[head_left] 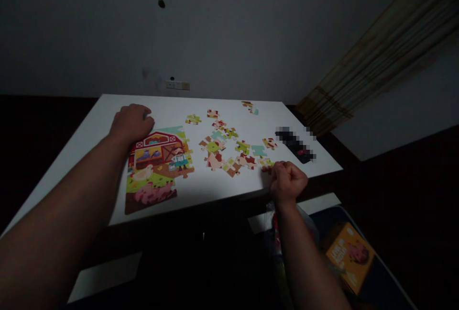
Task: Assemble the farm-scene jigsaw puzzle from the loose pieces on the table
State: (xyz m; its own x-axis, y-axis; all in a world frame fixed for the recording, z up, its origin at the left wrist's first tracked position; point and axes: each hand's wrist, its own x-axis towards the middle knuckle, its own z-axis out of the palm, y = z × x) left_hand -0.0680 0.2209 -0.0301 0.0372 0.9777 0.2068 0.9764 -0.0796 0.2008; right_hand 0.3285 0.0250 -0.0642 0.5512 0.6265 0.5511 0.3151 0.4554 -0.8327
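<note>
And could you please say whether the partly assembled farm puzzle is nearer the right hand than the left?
No, the farm puzzle lies beside the left hand, with loose pieces between it and the right hand.

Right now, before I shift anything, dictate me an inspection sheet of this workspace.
Surface: white table, dimly lit.
Job's things: partly assembled barn jigsaw puzzle, right edge ragged; loose jigsaw pieces scattered to its right, a few near the far edge.
Clutter: dark object, pixelated, near the table's right edge; orange box below table level, right.
Hands: left hand at the puzzle's far-left corner; right hand curled at the near edge, contents unclear.
Cables: nothing seen.
Surroundings: wall sockets; curtain, right.
</note>
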